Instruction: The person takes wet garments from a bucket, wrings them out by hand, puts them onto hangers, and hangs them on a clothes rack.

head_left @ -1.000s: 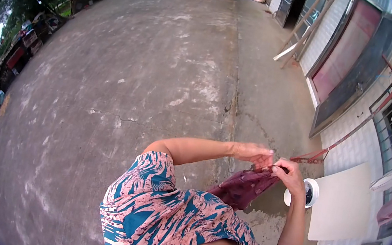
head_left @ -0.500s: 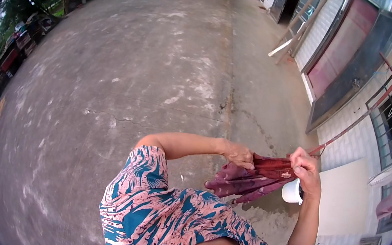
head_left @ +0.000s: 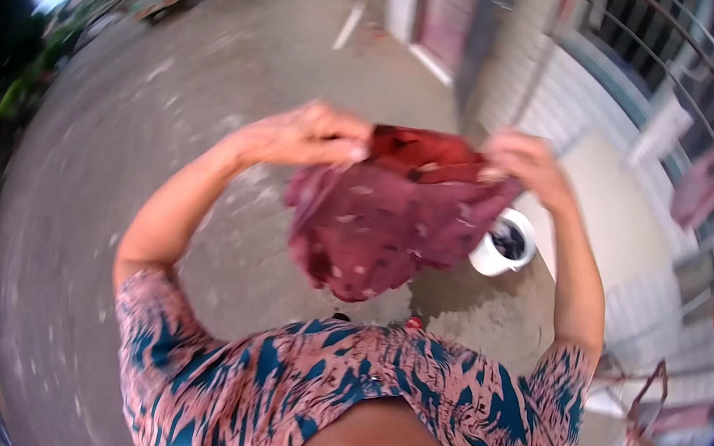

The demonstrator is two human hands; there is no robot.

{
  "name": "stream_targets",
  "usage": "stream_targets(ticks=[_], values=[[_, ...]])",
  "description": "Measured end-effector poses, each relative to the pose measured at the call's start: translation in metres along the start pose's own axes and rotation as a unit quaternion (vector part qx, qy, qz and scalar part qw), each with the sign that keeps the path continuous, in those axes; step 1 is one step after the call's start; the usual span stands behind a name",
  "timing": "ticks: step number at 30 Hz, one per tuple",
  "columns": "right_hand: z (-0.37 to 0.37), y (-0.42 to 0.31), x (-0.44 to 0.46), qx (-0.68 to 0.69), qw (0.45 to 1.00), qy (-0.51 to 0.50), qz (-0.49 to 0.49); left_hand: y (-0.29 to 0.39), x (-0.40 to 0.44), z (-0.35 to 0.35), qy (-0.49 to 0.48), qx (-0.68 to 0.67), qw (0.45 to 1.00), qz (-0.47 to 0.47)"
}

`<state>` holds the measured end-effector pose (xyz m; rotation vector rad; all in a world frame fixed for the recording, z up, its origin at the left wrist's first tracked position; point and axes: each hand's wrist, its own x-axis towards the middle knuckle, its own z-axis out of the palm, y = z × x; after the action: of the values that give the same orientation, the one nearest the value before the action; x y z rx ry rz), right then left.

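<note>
Stretched between my hands is a maroon patterned garment (head_left: 383, 227), its wide upper opening showing a brighter red inside. My left hand (head_left: 319, 135) pinches one end of that opening, and my right hand (head_left: 527, 162) grips the other end. Both arms are raised in front of my chest, and the cloth hangs down loosely between them. Whether it is shorts or another piece of clothing I cannot tell. On the ground beyond the garment's right side stands a white bucket (head_left: 514, 264) with something dark inside.
Wet concrete (head_left: 481, 307) lies around the bucket. At right are a pale board (head_left: 607, 211) against the white wall, a barred window (head_left: 641, 48), and a hanging pinkish cloth (head_left: 700, 189). A vehicle (head_left: 159, 0) stands far off at left.
My view has turned to the right. Both hands have risen and moved farther apart, spreading the garment that was bunched between them. Its opening now faces me more widely.
</note>
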<state>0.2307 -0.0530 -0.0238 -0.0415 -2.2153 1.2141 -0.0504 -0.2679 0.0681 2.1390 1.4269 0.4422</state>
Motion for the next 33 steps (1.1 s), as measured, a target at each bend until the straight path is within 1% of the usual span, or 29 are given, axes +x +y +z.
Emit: stream_targets(ticks=[1,2,3,4,5,6,7,8,9,10,11,12,13,14,16,18,21,23,24,25,26,27,29,30,31,32,33], values=[[0.002,0.017,0.009,-0.111,0.986,-0.118,0.035,-0.023,0.006,0.006,-0.028,0.172,0.984,0.041],[-0.001,0.024,0.013,-0.102,0.98,-0.128,0.109,-0.047,0.011,0.015,-0.043,0.333,0.938,0.082],[-0.003,0.022,0.013,-0.088,0.969,-0.144,0.18,-0.041,0.009,0.009,-0.027,0.338,0.939,0.064],[-0.004,0.009,0.014,-0.018,0.988,-0.086,0.123,-0.026,0.009,-0.003,-0.002,0.347,0.937,0.044],[-0.005,-0.006,0.017,0.049,0.997,-0.03,0.06,-0.006,0.007,-0.016,0.019,0.231,0.972,0.042],[-0.002,-0.014,0.015,0.117,0.993,0.019,-0.008,0.012,-0.004,-0.022,0.039,0.11,0.993,0.034],[0.001,-0.006,0.011,0.016,0.999,-0.033,0.01,0.012,-0.01,-0.015,0.052,-0.018,0.998,0.021],[0.0,0.006,0.015,-0.078,0.993,-0.088,0.027,0.002,-0.003,-0.012,0.023,0.073,0.997,0.015],[0.008,0.017,0.015,-0.164,0.974,-0.147,0.047,-0.014,0.004,-0.011,-0.009,0.157,0.988,0.003],[0.014,-0.013,0.012,-0.076,0.989,-0.073,0.105,-0.029,0.006,-0.007,-0.043,0.233,0.972,-0.012],[0.004,-0.014,0.018,-0.037,0.999,-0.021,0.03,-0.027,0.003,-0.011,0.006,0.097,0.995,-0.031],[-0.008,-0.013,0.02,-0.017,0.999,0.043,0.012,-0.019,-0.001,-0.019,0.058,-0.039,0.996,-0.048],[-0.036,-0.013,0.027,0.044,0.994,0.1,0.029,0.004,0.015,-0.048,0.043,-0.05,0.997,-0.027],[-0.033,-0.017,0.026,0.054,0.995,0.087,-0.005,0.004,0.021,-0.057,0.036,-0.061,0.997,0.01],[-0.043,-0.008,0.023,0.046,0.996,0.073,0.017,-0.004,0.038,-0.056,-0.008,0.074,0.997,-0.019],[-0.053,-0.011,0.022,0.057,0.994,0.081,0.035,-0.008,0.058,-0.058,-0.043,0.227,0.973,-0.025],[-0.058,-0.026,0.02,0.082,0.986,0.146,-0.01,0.003,0.072,-0.066,-0.081,0.183,0.98,0.008],[-0.081,-0.021,0.012,0.227,0.951,0.186,-0.092,-0.024,0.082,-0.052,0.025,0.2,0.977,0.069],[-0.083,-0.015,0.013,0.097,0.977,0.192,-0.006,-0.044,0.094,-0.049,0.082,0.208,0.969,0.106],[-0.09,-0.002,0.016,-0.034,0.976,0.196,0.085,-0.047,0.115,-0.056,0.042,0.236,0.964,0.116],[-0.089,0.004,0.02,0.005,0.976,0.141,0.168,-0.042,0.134,-0.062,0.001,0.263,0.956,0.127],[-0.085,-0.007,0.007,-0.013,0.979,0.132,0.152,-0.016,0.137,-0.051,-0.023,0.248,0.958,0.139],[-0.075,-0.038,0.015,-0.085,0.984,0.12,0.104,0.027,0.153,-0.042,-0.044,0.234,0.953,0.188],[-0.066,-0.027,0.019,-0.101,0.982,0.148,0.058,0.036,0.167,-0.036,-0.008,0.223,0.951,0.213],[-0.06,-0.034,0.02,-0.13,0.985,0.096,0.063,0.044,0.183,-0.031,0.027,0.21,0.949,0.235],[-0.048,-0.042,0.021,-0.042,0.992,0.112,0.041,0.05,0.193,-0.027,0.06,0.197,0.945,0.255],[-0.04,-0.047,0.019,0.047,0.99,0.13,0.018,0.058,0.198,-0.028,0.084,0.213,0.944,0.236]])
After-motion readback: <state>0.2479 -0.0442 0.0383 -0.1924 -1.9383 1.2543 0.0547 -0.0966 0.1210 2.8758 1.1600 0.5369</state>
